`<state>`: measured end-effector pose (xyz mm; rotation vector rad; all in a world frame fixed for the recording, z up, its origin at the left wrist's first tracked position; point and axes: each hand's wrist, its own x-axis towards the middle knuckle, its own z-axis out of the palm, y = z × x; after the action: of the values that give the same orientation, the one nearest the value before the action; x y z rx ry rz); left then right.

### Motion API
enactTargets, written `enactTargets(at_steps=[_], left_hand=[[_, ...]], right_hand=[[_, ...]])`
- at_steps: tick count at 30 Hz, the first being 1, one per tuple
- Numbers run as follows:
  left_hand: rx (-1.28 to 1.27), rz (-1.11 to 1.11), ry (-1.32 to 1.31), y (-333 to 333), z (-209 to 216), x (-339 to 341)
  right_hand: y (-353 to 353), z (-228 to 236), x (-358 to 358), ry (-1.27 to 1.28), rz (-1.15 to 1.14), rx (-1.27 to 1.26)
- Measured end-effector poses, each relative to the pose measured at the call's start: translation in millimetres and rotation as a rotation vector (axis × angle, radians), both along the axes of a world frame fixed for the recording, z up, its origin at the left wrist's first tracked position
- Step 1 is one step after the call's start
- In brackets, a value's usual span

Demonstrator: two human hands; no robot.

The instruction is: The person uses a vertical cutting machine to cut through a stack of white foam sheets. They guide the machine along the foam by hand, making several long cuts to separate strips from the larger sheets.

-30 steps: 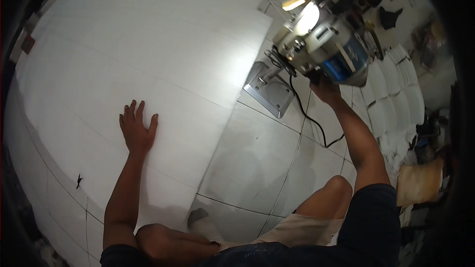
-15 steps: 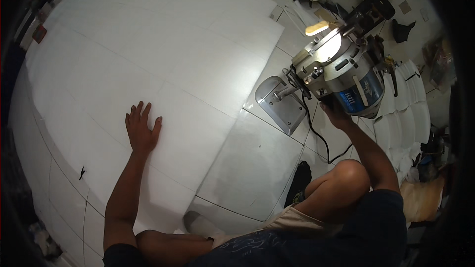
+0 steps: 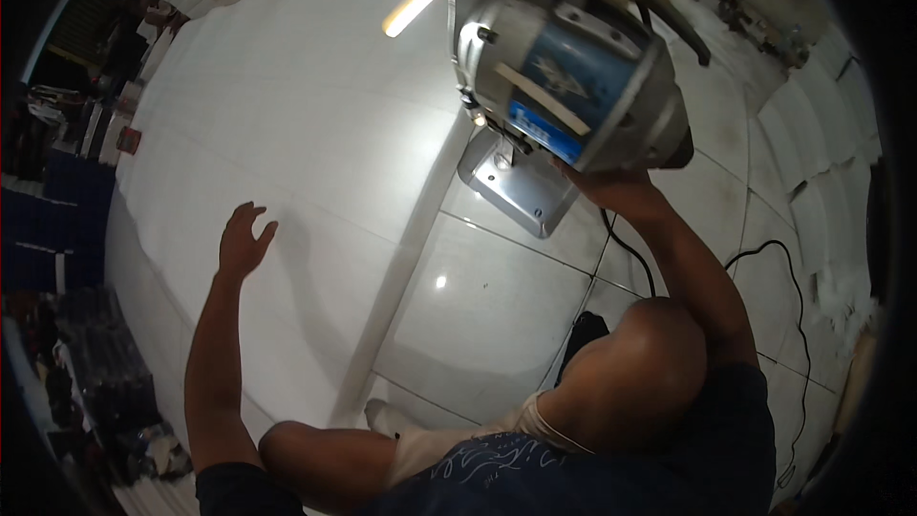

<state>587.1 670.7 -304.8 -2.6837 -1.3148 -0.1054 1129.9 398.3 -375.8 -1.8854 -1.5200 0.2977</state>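
Above glossy tiles (image 3: 478, 301), beside smooth white sheeting (image 3: 287, 86), rounded metal machine (image 3: 573, 76) with flat base (image 3: 523, 193), left hand (image 3: 245, 242) loosely spread over sheeting, right hand (image 3: 616, 190) well apart, against machine, fingers hidden, grip unclear

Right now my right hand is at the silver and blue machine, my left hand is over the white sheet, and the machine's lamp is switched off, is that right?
Not quite: the lamp is lit, as its bright glow in the head view shows. Your right hand is at the silver and blue machine, and your left hand is over the white sheet.
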Motion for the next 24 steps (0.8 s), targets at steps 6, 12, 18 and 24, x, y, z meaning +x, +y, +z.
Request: enactTargets(at_steps=[6,12,18,24], left_hand=[[-0.263,0.066,0.242,-8.3,40.5,101.7],[-0.373,0.168,0.282,-7.8,46.0,157.4],[-0.418,0.068,0.247,3.2,7.8,194.5],[-0.250,0.022,-0.063,20.8,-51.1,221.4]], right_hand=[[26.1,-36.9,28.4,0.073,0.064,0.418],[76.8,18.5,9.0,-0.036,0.186,0.364],[46.1,18.5,28.8,-0.248,0.214,0.051],[39.8,-13.3,49.9,-0.290,0.277,0.103]])
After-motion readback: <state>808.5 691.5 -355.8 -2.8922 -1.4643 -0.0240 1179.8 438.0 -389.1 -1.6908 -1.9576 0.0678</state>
